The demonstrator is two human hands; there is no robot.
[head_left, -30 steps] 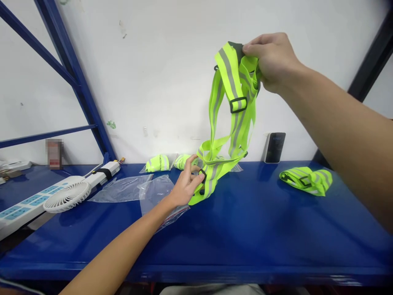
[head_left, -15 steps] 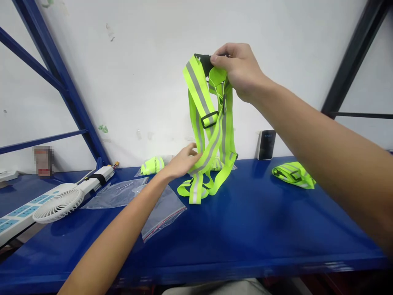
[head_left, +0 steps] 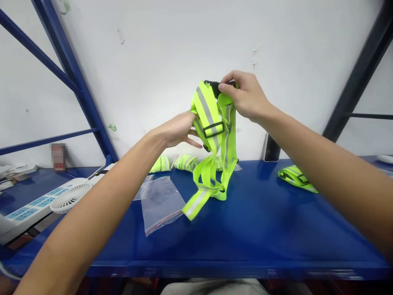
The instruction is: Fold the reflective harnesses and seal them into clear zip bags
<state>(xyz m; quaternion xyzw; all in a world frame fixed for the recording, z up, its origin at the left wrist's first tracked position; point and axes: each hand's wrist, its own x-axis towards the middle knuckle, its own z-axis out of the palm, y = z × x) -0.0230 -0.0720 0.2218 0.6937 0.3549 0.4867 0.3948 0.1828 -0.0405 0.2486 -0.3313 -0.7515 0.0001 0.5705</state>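
A neon yellow-green reflective vest [head_left: 210, 102], made of straps with grey stripes and black buckles, hangs above the table. My right hand [head_left: 242, 92] pinches its black top piece between thumb and fingers. At the left side of the straps is my left hand [head_left: 181, 129]; its lower fingers are spread, and its thumb and upper fingertips are hidden by the strap. The loose strap ends dangle in front of the blue table [head_left: 251, 229], their lowest tip pointing left toward a clear zip bag [head_left: 161, 203].
Folded yellow-green straps [head_left: 186, 162] lie along the wall, and another bundle [head_left: 296, 178] is at the right. A black phone-like device [head_left: 272, 148] leans on the wall. A white fan [head_left: 72, 196] and a power strip [head_left: 33, 207] stand left, near a blue frame post [head_left: 76, 86].
My left hand has moved up along the straps and its fingers have spread. The vest hangs lower in view, its lower strap end swung left. The camera view has shifted slightly.
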